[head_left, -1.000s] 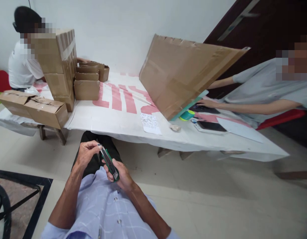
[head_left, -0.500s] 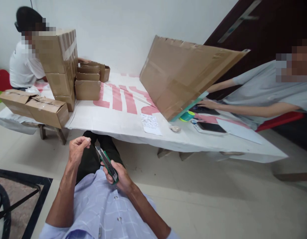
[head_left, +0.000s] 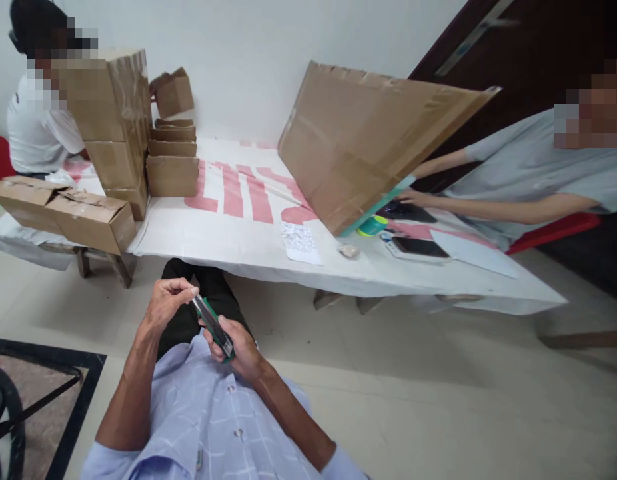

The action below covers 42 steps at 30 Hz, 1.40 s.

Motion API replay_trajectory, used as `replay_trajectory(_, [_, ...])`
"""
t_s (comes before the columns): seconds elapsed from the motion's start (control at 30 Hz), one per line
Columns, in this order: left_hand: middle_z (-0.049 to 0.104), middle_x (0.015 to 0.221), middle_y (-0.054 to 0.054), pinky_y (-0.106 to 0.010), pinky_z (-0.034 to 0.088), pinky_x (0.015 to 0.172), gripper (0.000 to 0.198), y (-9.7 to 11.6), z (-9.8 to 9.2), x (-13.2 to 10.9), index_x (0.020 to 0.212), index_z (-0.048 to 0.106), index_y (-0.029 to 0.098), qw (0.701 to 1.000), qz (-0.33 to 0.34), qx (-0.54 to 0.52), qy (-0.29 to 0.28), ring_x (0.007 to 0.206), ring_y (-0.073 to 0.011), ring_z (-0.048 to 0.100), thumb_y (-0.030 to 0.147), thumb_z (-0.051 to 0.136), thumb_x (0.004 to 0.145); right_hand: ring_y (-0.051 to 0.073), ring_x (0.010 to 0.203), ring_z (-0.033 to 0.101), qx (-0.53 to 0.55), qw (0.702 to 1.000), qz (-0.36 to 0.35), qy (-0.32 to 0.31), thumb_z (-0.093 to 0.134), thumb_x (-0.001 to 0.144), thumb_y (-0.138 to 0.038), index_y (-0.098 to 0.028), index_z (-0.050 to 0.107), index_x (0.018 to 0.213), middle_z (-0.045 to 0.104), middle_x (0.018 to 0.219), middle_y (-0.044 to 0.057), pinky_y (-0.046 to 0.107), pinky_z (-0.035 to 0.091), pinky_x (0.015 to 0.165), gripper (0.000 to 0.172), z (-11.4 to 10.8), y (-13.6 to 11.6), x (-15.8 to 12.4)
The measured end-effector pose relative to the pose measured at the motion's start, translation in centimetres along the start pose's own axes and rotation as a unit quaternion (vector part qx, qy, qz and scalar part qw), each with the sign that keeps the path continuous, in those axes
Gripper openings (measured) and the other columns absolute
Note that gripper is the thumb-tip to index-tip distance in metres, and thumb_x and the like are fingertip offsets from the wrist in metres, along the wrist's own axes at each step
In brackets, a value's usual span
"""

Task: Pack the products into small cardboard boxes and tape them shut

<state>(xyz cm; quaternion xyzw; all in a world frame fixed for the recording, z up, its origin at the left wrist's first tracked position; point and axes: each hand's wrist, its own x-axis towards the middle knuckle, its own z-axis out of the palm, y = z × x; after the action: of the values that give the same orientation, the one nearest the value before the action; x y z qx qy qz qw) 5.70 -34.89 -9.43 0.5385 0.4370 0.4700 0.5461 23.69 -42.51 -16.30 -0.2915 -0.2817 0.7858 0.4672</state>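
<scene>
A green and dark utility knife (head_left: 214, 325) is gripped in my right hand (head_left: 241, 347), over my lap, its blade end pointing up and to the left. The fingers of my left hand (head_left: 171, 303) are pinched together at the tip of the blade. Just where the fingertips touch the metal is too small to make out. Both hands are held in front of the table's near edge, above my dark trousers.
On the cloth-covered table (head_left: 228, 247) stand stacked cartons (head_left: 106, 120), small open boxes (head_left: 172, 177) and a large leaning cardboard sheet (head_left: 373, 147). A printed paper (head_left: 299, 243), tape roll (head_left: 372, 225) and phone (head_left: 421, 247) lie rightward. One person sits at each end.
My left hand has moved right, its pinched fingers now at the knife's blade tip. Behind the stacked cartons, a co-worker's hand has raised a small open box off the table.
</scene>
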Motion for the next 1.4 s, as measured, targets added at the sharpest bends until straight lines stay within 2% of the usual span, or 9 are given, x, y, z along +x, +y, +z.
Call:
replay_trajectory(0.37, [0.059,0.054,0.000,-0.026,0.042,0.063,0.040,-1.0,-0.1,0.4,0.056,0.068,0.018,0.995,0.012,-0.012,0.100,0.058,-0.0117,0.051,0.051,0.085,0.072,0.005,0.045,0.043,0.005,1.000,0.003,0.003,0.082,0.081,-0.069,-0.014,0.077,0.097,0.064,0.070,-0.001,0.020,0.035,0.041,0.057,-0.2,0.2,0.0])
replay_trajectory(0.53, [0.062,0.058,-0.001,-0.026,0.041,0.061,0.043,-0.5,-0.2,0.0,0.055,0.067,0.018,1.000,-0.005,0.016,0.003,0.060,-0.0127,0.051,0.051,0.086,0.072,0.005,0.046,0.043,0.004,1.000,-0.004,-0.004,0.079,0.085,-0.068,-0.014,0.077,0.099,0.065,0.071,0.000,0.020,0.035,0.042,0.055,-0.4,0.3,0.1])
replay_trajectory(0.63, [0.059,0.057,-0.001,-0.025,0.038,0.060,0.043,-0.4,-0.1,0.0,0.051,0.064,0.017,1.000,-0.004,0.016,-0.013,0.059,-0.0118,0.049,0.048,0.087,0.070,0.005,0.047,0.043,-0.002,1.000,-0.009,-0.001,0.077,0.086,-0.068,-0.014,0.077,0.100,0.065,0.072,0.000,0.021,0.035,0.042,0.055,-0.5,0.4,0.3])
replay_trajectory(0.8, [0.059,0.053,-0.001,-0.026,0.039,0.060,0.039,-1.6,-0.4,0.5,0.050,0.066,0.017,0.998,-0.018,-0.014,0.057,0.056,-0.0114,0.050,0.045,0.089,0.065,0.006,0.046,0.041,-0.052,0.998,-0.021,0.015,0.074,0.086,-0.070,-0.014,0.076,0.103,0.064,0.071,0.001,0.021,0.033,0.042,0.058,-1.0,0.7,0.6])
replay_trajectory(0.93, [0.059,0.053,0.000,-0.026,0.040,0.060,0.038,-2.1,-1.6,1.0,0.051,0.066,0.018,0.987,-0.003,-0.046,0.154,0.055,-0.0112,0.050,0.046,0.088,0.064,0.009,0.050,0.044,-0.165,0.980,-0.073,0.087,0.069,0.086,-0.073,-0.016,0.075,0.101,0.066,0.076,0.003,0.023,0.036,0.045,0.059,-3.7,-0.9,1.9])
replay_trajectory(1.03, [0.059,0.054,0.000,-0.025,0.040,0.060,0.041,-2.1,-2.3,1.0,0.051,0.064,0.019,0.984,0.002,-0.059,0.167,0.055,-0.0108,0.050,0.049,0.088,0.066,0.013,0.058,0.050,-0.341,0.902,-0.174,0.202,0.064,0.088,-0.070,-0.017,0.075,0.107,0.069,0.079,0.004,0.026,0.044,0.052,0.058,-7.9,-4.5,4.6])
replay_trajectory(1.17, [0.060,0.056,-0.001,-0.025,0.040,0.058,0.050,-2.5,-2.1,0.6,0.052,0.064,0.018,0.990,-0.020,-0.058,0.129,0.055,-0.0107,0.050,0.059,0.086,0.069,0.023,0.086,0.065,-0.625,0.676,-0.229,0.315,0.045,0.095,-0.058,-0.017,0.075,0.118,0.077,0.103,0.011,0.033,0.053,0.077,0.056,-14.1,-10.9,9.6])
replay_trajectory(1.27, [0.060,0.055,-0.002,-0.025,0.041,0.058,0.057,-3.1,-1.8,0.3,0.053,0.065,0.017,0.993,-0.027,-0.047,0.108,0.054,-0.0110,0.051,0.068,0.081,0.072,0.028,0.095,0.063,-0.664,0.627,-0.225,0.339,0.048,0.094,-0.052,-0.014,0.076,0.111,0.075,0.106,0.017,0.038,0.051,0.085,0.050,-17.2,-14.4,12.5])
replay_trajectory(1.4, [0.062,0.057,-0.003,-0.025,0.043,0.057,0.058,-3.5,-2.0,0.0,0.054,0.063,0.017,0.991,-0.021,-0.045,0.123,0.053,-0.0112,0.052,0.070,0.080,0.072,0.030,0.100,0.059,-0.702,0.585,-0.214,0.346,0.051,0.093,-0.040,-0.010,0.075,0.110,0.072,0.105,0.021,0.041,0.047,0.091,0.042,-19.4,-16.2,14.6])
